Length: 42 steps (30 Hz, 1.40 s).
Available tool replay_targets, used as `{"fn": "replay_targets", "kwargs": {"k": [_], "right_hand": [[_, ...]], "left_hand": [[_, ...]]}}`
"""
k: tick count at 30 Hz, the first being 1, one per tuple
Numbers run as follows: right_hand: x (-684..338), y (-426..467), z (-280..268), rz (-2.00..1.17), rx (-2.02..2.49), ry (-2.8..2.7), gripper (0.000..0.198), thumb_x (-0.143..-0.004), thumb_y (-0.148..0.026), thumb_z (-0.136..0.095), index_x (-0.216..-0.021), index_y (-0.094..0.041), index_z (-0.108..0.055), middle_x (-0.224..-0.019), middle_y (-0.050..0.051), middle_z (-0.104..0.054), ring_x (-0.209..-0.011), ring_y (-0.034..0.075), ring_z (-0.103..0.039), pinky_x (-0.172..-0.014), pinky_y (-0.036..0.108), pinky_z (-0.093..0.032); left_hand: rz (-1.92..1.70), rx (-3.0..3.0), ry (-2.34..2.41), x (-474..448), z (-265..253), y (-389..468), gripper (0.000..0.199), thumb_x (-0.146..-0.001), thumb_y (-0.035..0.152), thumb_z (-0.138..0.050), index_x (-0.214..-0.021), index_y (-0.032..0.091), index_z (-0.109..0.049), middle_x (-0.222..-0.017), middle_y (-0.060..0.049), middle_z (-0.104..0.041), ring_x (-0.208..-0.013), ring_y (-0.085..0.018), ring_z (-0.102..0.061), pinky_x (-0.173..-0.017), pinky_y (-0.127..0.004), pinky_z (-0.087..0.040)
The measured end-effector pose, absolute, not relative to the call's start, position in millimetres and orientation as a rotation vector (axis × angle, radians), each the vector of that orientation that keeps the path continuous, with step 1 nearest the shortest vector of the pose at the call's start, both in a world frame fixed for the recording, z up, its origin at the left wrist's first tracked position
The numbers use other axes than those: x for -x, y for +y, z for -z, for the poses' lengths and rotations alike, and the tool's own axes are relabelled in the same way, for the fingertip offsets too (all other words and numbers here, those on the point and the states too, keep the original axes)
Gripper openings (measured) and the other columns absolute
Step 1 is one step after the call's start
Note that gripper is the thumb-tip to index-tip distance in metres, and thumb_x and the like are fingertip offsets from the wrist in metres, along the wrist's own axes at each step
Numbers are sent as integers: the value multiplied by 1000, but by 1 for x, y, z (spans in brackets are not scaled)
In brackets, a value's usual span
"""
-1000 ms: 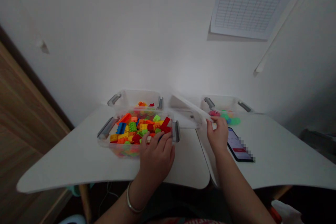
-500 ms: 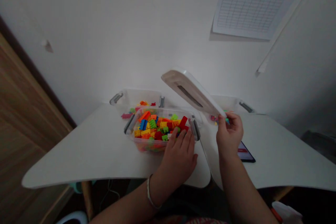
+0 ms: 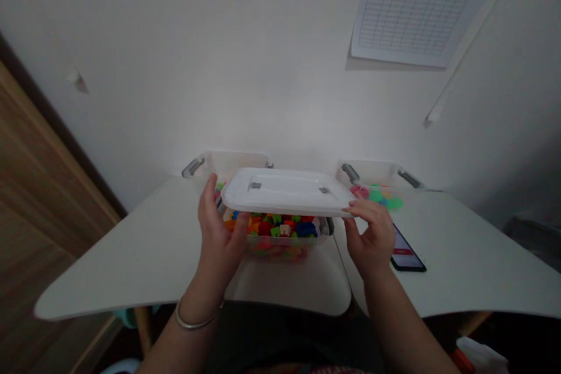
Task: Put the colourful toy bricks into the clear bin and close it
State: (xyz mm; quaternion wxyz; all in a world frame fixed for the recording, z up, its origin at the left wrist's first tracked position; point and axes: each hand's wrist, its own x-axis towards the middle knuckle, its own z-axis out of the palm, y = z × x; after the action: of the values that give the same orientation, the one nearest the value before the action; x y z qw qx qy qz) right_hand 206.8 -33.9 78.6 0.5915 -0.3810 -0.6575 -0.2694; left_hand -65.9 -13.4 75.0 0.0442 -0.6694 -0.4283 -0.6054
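A white box lid [image 3: 284,190] lies nearly level above a clear plastic box [image 3: 274,241] full of colourful toy building blocks [image 3: 276,227]. My right hand [image 3: 370,236] pinches the lid's right end between thumb and fingers. At the lid's left end is my left hand [image 3: 221,239], with thumb and fingers spread apart; whether it touches the lid I cannot tell. The lid hides the box's back part. A grey latch [image 3: 326,225] shows at the box's right side.
Two more clear boxes stand against the wall, a left one [image 3: 236,159] and a right one [image 3: 379,170] with small colourful pieces. A phone [image 3: 407,254] lies on the white table [image 3: 473,251], right of my right hand. A printed sheet [image 3: 407,17] hangs on the wall.
The lid has come down from a steep tilt to nearly level over the box. My left hand has left the blocks and moved to the lid's left end.
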Motion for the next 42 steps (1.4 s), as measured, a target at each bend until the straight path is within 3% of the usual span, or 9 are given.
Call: {"fn": "replay_targets", "kwargs": {"k": [4,11,17,22,26,29,33,37,42], "right_hand": [[-201,-40,-81,657,837,-1487,14,-89,-18,-58,-100,-27,-57,-88,1,-64,-89,20,-65,-85,41,-53],[-198,-41,-80,614,794,-1488,21,-88,-15,-60,-103,-29,-58,-89,0,-62,-94,20,-65,-90,44,-54],[-201,-31,-67,408,908,-1403,31,-84,-20,-61,-114,-27,-57,-109,6,-64,-104,23,-64,-91,47,-54],[-201,-17,-58,133,1064,-1505,39,-82,-23,-55,-121,-23,-60,-119,9,-67,-112,25,-62,-96,47,-52],[-198,-6,-55,-66,1099,-1482,33,-86,-31,-55,-117,-23,-64,-113,9,-70,-106,25,-66,-91,45,-55],[-195,-6,-57,-110,1142,-1441,30,-91,-37,-52,-113,-22,-65,-113,10,-71,-105,25,-67,-88,42,-55],[-190,-13,-64,-259,1110,-1292,41,-90,-40,-58,-125,-21,-52,-102,10,-74,-90,23,-72,-73,35,-57],[-180,-19,-72,-464,993,-1107,63,-84,-40,-65,-137,-23,-37,-96,9,-76,-77,21,-73,-63,31,-57],[-176,-22,-77,-609,1034,-948,58,-81,-45,-65,-130,-21,-45,-89,8,-76,-65,20,-71,-55,30,-55]], "left_hand": [[1739,2143,-1359,80,-77,-6,48,-91,32,-52,-137,18,-46,-139,-15,-56,-132,-29,-51,-113,-51,-39],[1735,2135,-1579,81,-80,-8,36,-81,17,-51,-115,22,-59,-131,-8,-65,-120,-26,-62,-102,-45,-51],[1869,1920,-1554,77,-81,-12,30,-84,23,-59,-114,24,-53,-139,-9,-60,-121,-27,-62,-95,-42,-56],[1983,1962,-1472,76,-80,-11,33,-89,32,-60,-119,23,-50,-141,-12,-56,-124,-27,-59,-102,-44,-52],[2094,1976,-1410,74,-81,-8,38,-90,38,-60,-124,21,-50,-138,-14,-57,-124,-28,-58,-107,-47,-49],[2231,1920,-1447,72,-79,-3,38,-98,39,-48,-131,21,-47,-133,-14,-60,-122,-25,-60,-107,-46,-49],[2423,1910,-1424,69,-74,0,51,-97,35,-48,-144,26,-32,-131,-12,-63,-116,-22,-64,-101,-42,-53],[2241,1883,-1490,71,-76,-4,56,-89,31,-57,-143,24,-44,-145,-12,-51,-135,-27,-48,-116,-48,-37],[2112,1861,-1711,75,-80,-6,49,-88,34,-54,-135,23,-59,-147,-11,-47,-141,-29,-38,-122,-48,-25]]}}
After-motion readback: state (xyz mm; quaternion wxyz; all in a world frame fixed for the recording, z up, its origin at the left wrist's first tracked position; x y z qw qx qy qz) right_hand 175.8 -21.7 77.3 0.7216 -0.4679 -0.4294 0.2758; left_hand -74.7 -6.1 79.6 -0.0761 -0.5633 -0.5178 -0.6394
